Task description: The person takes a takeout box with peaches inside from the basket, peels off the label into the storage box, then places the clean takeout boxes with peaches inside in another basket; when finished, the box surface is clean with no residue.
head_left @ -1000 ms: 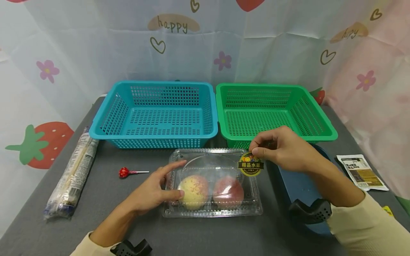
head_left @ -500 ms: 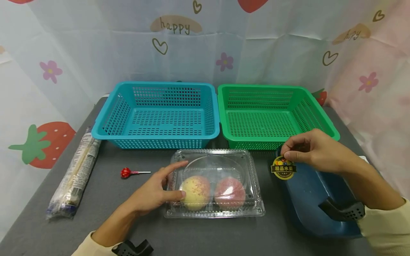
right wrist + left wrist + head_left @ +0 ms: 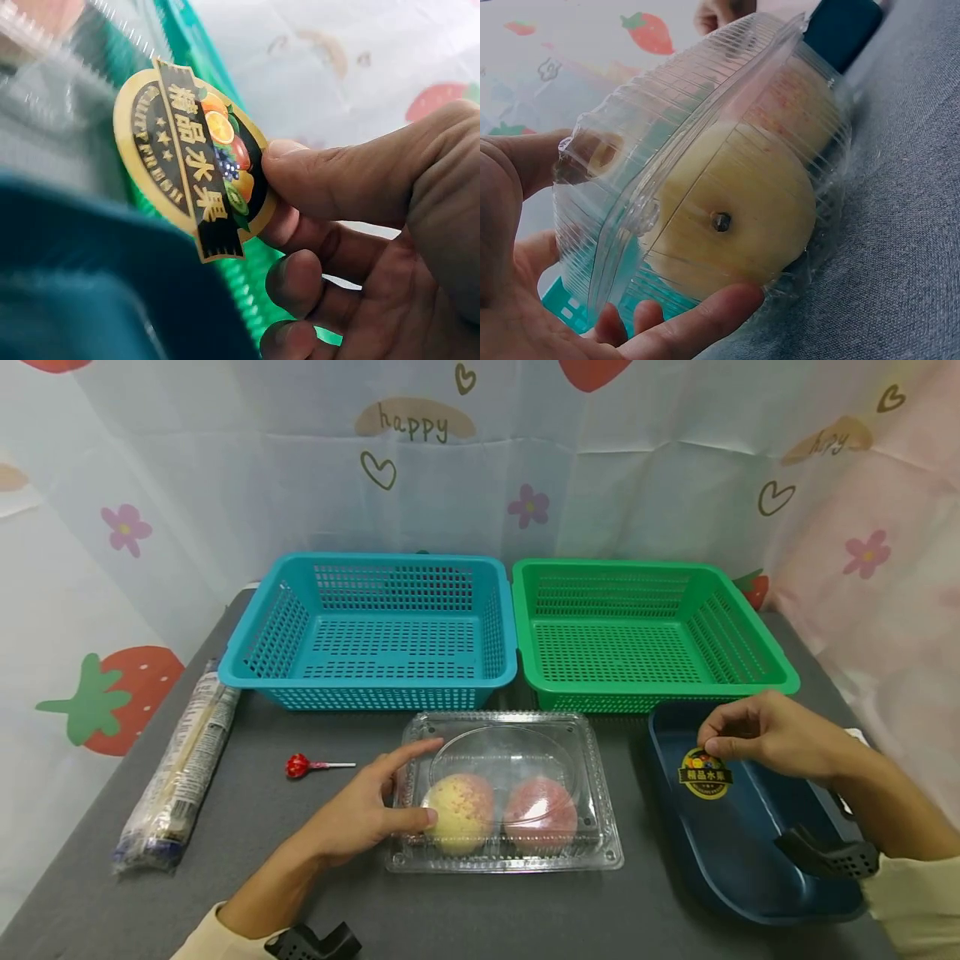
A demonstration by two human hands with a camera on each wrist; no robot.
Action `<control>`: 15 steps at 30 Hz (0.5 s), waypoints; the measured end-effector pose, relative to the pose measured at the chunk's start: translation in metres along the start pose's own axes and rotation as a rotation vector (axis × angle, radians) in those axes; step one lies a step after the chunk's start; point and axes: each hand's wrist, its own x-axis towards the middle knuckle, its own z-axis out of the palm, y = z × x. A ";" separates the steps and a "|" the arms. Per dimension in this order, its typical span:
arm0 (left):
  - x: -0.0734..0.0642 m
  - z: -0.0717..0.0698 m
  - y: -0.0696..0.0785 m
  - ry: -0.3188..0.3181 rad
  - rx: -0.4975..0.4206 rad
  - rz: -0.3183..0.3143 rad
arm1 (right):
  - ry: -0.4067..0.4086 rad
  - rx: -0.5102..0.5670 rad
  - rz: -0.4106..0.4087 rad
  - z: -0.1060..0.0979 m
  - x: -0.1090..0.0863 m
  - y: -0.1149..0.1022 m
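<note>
My left hand (image 3: 365, 807) holds the left side of a clear lidded plastic fruit box (image 3: 506, 739), thumb at the front and index finger at the side. Two round fruits show through the lid: a yellow one with a pink flush (image 3: 459, 814) and a pinker one (image 3: 540, 816). In the left wrist view the yellow fruit (image 3: 727, 217) shows a dark stem. My right hand (image 3: 780, 735) pinches a round black-and-gold fruit sticker (image 3: 705, 773) by its edge, between thumb and index finger. That sticker hangs over the dark blue tray (image 3: 742, 893). Printed fruits and lettering face the right wrist camera.
A blue basket (image 3: 367, 683) and a green basket (image 3: 660, 689) stand side by side at the back. On the left lie a red lollipop (image 3: 298, 766) and a long clear-wrapped package (image 3: 180, 768). A white packet (image 3: 857, 737) is mostly hidden behind the right arm.
My right hand has carried the sticker rightward and slightly nearer, from over the box's right edge to over the blue tray. The left hand has stayed on the box.
</note>
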 end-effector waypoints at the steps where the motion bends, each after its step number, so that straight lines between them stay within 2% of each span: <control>1: 0.000 0.000 0.000 0.000 0.003 0.000 | -0.008 0.006 -0.003 0.000 -0.001 0.005; 10: 0.001 0.000 -0.001 0.007 0.010 -0.017 | 0.002 0.021 0.093 0.006 -0.010 0.039; 15: 0.002 -0.001 -0.002 -0.008 -0.012 -0.004 | -0.016 0.061 0.112 0.010 -0.011 0.054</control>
